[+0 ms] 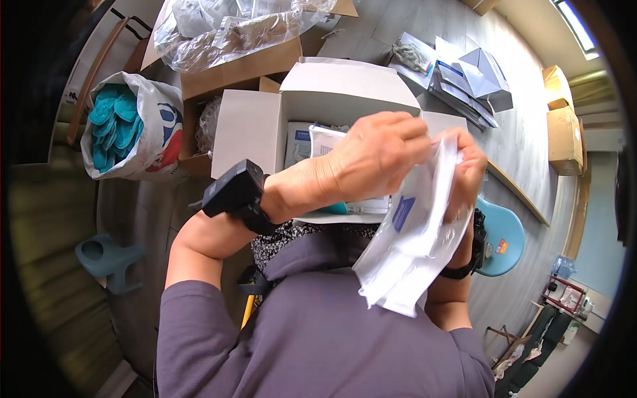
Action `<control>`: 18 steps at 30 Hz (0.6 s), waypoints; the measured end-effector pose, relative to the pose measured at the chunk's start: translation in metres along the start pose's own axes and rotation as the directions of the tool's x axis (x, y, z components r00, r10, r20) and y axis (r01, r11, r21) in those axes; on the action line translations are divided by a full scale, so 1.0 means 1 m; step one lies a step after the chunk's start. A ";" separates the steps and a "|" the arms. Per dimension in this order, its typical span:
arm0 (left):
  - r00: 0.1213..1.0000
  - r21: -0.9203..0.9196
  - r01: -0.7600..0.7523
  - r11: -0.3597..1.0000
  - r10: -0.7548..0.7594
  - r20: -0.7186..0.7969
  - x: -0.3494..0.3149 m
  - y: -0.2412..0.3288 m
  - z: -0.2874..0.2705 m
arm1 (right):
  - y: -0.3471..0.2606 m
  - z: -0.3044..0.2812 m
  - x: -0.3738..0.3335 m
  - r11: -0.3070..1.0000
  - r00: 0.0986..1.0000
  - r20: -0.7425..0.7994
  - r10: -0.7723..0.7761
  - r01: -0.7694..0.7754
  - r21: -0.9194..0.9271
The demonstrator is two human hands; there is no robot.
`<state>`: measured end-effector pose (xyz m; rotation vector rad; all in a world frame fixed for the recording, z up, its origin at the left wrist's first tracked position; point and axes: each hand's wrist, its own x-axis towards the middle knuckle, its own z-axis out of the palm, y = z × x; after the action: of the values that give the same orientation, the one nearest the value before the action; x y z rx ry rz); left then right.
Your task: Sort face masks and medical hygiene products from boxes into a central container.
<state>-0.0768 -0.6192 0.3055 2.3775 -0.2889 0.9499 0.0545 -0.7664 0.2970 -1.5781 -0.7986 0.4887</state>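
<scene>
A soft white plastic bag (415,242) with a blue label hangs in front of my chest, its lower end crinkled. My right hand (470,162) grips its upper right part, fingers wrapped round the edge. My left hand (381,156) is closed at the bag's upper left corner; its fingertips are partly hidden and slightly blurred. Just beyond my hands stands an open white carton (251,132) with its flaps spread. Inside it lie flat packets, one of them a white packet (325,140) partly covered by my left hand. Something teal (335,208) shows at the carton's near side.
At the left, a white sack (162,106) holds several teal slipper-like pieces (116,123). Behind the carton, a brown box (242,68) is topped with clear plastic wrap (232,40). Grey packets and a folded box (484,73) lie on the floor. A blue stool (501,229) stands right.
</scene>
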 end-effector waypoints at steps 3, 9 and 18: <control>0.965 0.070 -0.260 0.963 0.257 0.053 -0.004 0.030 -0.005 | 0.031 -0.035 0.023 0.992 0.995 -0.067 0.069 -0.061 0.108; 0.997 -0.114 0.018 0.993 -0.026 -0.073 -0.042 0.033 -0.055 | 0.086 -0.111 0.035 0.953 0.952 0.195 0.235 -0.265 0.148; 0.797 -0.172 0.518 0.838 -0.545 -0.260 -0.045 -0.011 -0.045 | -0.002 -0.034 0.017 0.948 0.971 0.069 -0.230 0.207 0.243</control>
<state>-0.1310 -0.5848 0.2963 2.0123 0.4322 0.9664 0.0894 -0.7774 0.3066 -1.2381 -0.9421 0.4813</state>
